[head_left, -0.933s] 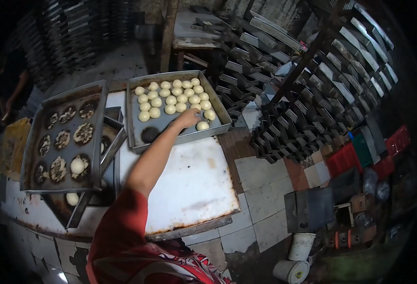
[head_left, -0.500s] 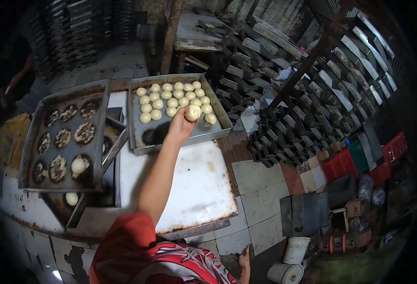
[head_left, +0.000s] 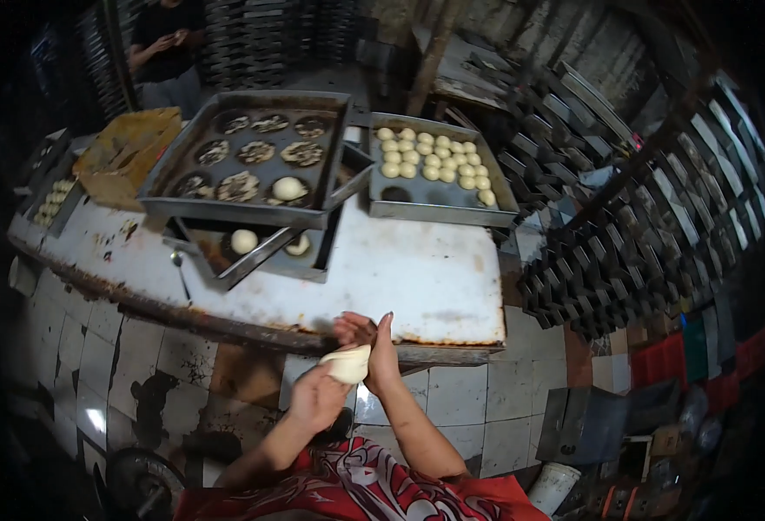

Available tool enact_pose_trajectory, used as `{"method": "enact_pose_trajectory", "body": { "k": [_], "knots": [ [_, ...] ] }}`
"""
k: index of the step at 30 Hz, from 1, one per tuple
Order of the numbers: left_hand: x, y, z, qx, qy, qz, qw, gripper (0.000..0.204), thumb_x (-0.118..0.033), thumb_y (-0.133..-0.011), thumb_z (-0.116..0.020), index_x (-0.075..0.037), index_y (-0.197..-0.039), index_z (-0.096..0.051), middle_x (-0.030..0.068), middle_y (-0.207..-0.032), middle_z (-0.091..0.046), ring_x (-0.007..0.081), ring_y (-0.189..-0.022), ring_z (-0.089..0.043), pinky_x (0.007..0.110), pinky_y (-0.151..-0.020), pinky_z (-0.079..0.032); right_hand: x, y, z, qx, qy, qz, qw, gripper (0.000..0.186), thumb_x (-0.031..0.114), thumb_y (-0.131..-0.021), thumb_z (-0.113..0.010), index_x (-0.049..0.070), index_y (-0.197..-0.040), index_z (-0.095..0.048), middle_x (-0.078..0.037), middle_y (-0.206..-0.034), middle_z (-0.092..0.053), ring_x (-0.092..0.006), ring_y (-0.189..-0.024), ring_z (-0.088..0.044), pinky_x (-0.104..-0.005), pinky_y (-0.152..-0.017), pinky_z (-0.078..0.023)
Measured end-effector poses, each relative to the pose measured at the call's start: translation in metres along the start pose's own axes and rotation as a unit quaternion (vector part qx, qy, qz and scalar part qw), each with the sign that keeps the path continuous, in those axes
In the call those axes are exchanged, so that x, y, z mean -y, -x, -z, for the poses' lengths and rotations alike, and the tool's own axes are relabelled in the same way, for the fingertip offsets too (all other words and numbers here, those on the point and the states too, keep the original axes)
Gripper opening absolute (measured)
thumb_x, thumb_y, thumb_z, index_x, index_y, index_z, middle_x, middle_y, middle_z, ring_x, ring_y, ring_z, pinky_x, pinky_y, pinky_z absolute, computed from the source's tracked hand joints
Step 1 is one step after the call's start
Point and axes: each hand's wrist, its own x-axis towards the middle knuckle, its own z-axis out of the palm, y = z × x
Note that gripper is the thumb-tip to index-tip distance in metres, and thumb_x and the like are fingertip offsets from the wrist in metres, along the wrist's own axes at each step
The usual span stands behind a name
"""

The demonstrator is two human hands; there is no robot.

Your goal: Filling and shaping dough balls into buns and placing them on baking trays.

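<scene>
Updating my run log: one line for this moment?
left hand: holds dough; right hand: open beside it; dough balls: in tray

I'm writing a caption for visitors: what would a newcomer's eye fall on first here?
First, the pale dough in the left hand, beside the right hand, at the near edge of the table. Next, the rows of balls in the tray at far right. Then the dark-patched pan left of it.

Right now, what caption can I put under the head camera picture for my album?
The left hand holds dough, the right hand beside it, with a tray of dough balls beyond.
</scene>
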Motion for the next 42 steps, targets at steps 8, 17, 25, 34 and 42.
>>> {"method": "enact_pose_trajectory", "body": {
  "k": [8,17,25,34,42],
  "knots": [
    [-0.11,0.142,0.068,-0.047,-0.56,-0.181,0.807,0.037,0.006,-0.08,-0.043,0.0,-0.113,-0.057,0.0123,-0.118,-0.058,0.024,-0.111,-0.054,0.031,-0.097,-0.038,-0.106,0.026,-0.081,0.485,0.309,-0.125,0.809,0.109,0.017,-0.075,-0.075,0.015,-0.145,0.009,-0.015,-0.149,-0.012,-0.0262,-0.133,-0.025,-0.0385,-0.104,-0.029],
    [-0.211,0.296,0.176,-0.052,-0.059,-0.226,0.971,0.051,-0.019,-0.078,-0.049,0.007,-0.122,-0.046,0.0217,-0.117,-0.055,0.0312,-0.108,-0.054,0.039,-0.097,-0.039,-0.184,-0.1,-0.278,0.292,0.425,-0.052,0.855,0.022,0.011,-0.084,-0.055,0.001,-0.103,-0.06,-0.011,-0.098,-0.064,-0.0188,-0.078,-0.062,-0.0334,-0.069,-0.051],
    [-0.266,0.235,0.246,-0.314,-0.129,-0.244,0.909,0.046,0.005,-0.082,-0.056,0.0,-0.125,-0.042,0.0118,-0.111,-0.056,0.0198,-0.1,-0.056,0.028,-0.084,-0.047,-0.229,-0.201,-0.275,-0.092,0.794,0.213,0.562,0.031,0.019,-0.083,-0.057,-0.007,-0.098,-0.052,-0.03,-0.098,-0.055,-0.041,-0.095,-0.055,-0.0456,-0.081,-0.044],
    [-0.394,0.108,0.203,-0.188,-0.274,-0.241,0.912,0.043,0.002,-0.085,-0.054,0.002,-0.126,-0.044,0.0061,-0.114,-0.055,0.0134,-0.105,-0.051,0.025,-0.09,-0.04,-0.197,-0.193,-0.461,0.142,0.469,0.31,0.815,0.006,0.0,-0.086,-0.05,0.0,-0.092,-0.051,-0.023,-0.081,-0.054,-0.0376,-0.074,-0.056,-0.0413,-0.065,-0.044],
    [-0.515,0.092,0.224,-0.17,-0.076,-0.221,0.957,0.048,0.002,-0.084,-0.055,0.002,-0.129,-0.04,0.0138,-0.122,-0.052,0.0219,-0.111,-0.053,0.033,-0.095,-0.044,-0.075,-0.439,-0.616,0.232,0.716,0.352,0.556,0.013,0.008,-0.082,-0.054,0.003,-0.092,-0.06,-0.021,-0.08,-0.062,-0.0352,-0.073,-0.061,-0.039,-0.061,-0.047]
  ]
}}
